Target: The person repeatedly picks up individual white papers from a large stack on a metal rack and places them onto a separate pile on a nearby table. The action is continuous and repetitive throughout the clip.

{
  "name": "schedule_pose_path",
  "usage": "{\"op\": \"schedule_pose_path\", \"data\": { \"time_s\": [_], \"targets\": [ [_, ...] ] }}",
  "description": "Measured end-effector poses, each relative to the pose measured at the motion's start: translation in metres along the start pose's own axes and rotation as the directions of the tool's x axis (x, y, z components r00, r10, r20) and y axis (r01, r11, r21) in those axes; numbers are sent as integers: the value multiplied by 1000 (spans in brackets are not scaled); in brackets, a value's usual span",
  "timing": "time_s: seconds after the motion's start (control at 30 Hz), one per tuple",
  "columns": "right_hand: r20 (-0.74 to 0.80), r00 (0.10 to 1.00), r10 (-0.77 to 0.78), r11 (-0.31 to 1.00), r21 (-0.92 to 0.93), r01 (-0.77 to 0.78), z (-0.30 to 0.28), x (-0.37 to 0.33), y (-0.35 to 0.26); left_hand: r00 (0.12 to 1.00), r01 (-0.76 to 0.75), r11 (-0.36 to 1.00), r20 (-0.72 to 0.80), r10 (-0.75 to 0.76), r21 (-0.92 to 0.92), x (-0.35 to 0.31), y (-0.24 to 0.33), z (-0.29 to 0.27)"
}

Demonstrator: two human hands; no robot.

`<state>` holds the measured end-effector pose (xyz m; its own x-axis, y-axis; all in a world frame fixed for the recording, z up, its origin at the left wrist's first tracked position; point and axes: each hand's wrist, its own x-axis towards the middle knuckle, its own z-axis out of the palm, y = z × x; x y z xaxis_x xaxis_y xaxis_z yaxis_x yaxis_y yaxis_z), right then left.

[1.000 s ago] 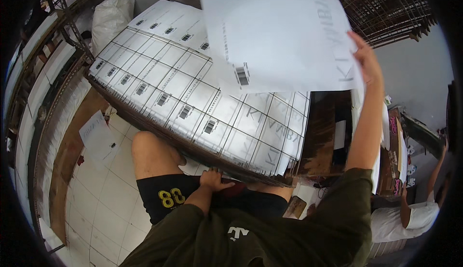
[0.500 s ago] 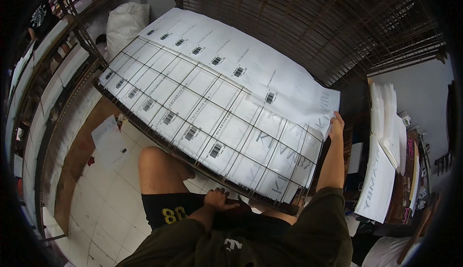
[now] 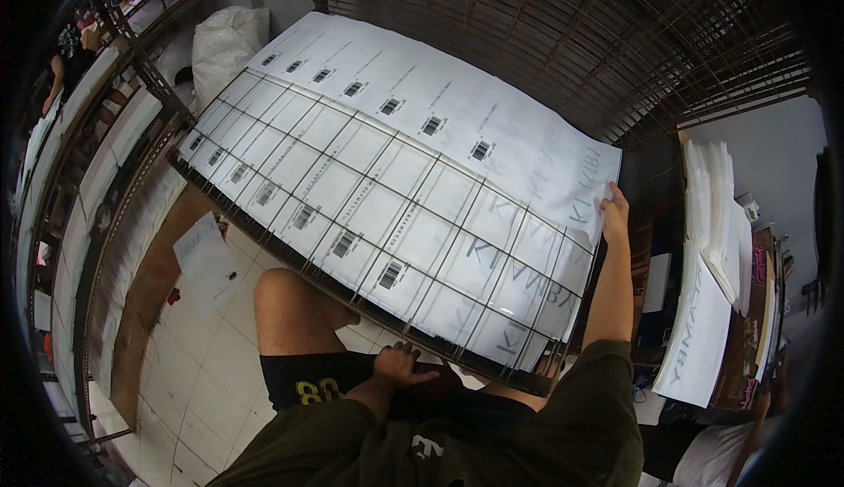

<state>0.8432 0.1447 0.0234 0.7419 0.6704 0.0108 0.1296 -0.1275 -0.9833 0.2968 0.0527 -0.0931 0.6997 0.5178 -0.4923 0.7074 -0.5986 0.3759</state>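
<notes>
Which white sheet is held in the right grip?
The rightmost sheet in the far row: the right grip pinches its right edge; its neighbours lie untouched.

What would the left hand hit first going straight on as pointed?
Probably the near edge of the wire rack, just ahead of the left hand; depth is unclear, so it might pass underneath.

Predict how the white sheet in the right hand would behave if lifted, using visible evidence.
The white sheet would probably be floppy: its edge curves beside the right hand. It is likely light for its size, since faint marks seem to show through it. It may slide easily, lying across the wire grid with no clip visible.
</notes>
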Motion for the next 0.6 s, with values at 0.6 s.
{"op": "schedule_pose_path", "data": {
  "time_s": [0.6],
  "targets": [
    [-68, 995, -67, 993, -104, 60, 4, 28, 17, 999, -28, 1000, -20, 28, 9, 3, -4, 7]
  ]
}}
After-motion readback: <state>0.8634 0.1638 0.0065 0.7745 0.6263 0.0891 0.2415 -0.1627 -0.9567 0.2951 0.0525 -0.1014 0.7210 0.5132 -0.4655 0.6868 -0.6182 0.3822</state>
